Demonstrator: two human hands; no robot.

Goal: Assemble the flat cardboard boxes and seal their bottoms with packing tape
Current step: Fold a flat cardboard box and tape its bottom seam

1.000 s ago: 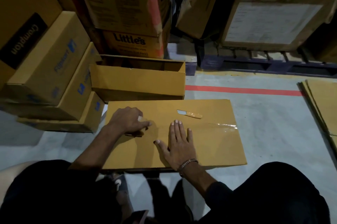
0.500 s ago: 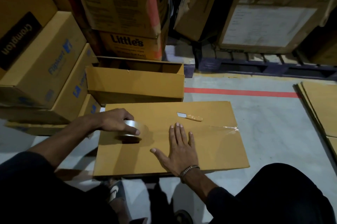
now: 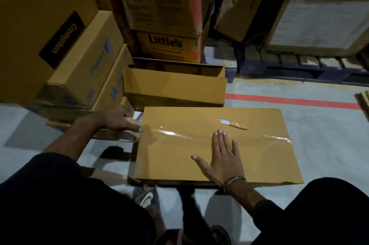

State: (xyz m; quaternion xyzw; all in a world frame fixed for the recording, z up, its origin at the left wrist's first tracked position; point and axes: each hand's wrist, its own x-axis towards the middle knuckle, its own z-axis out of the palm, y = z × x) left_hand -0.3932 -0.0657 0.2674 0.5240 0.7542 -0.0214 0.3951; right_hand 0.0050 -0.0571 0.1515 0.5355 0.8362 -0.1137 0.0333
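Left hand [image 3: 117, 120] pulled tape roll [image 3: 124, 135] past box [image 3: 199, 161] left edge; tape strip [image 3: 179, 134] longer.

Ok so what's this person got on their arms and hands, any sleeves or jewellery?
Both hands are bare, no gloves. The right hand has a thin beaded bracelet at the wrist, with a dark sleeve pushed up the forearm. The left hand shows no jewellery; its dark sleeve also ends partway up the forearm.

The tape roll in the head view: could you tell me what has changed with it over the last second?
The left hand has drawn the tape roll leftward across the box, past its left edge, laying a tape strip along the seam. The right hand still presses flat; the knife stays put.
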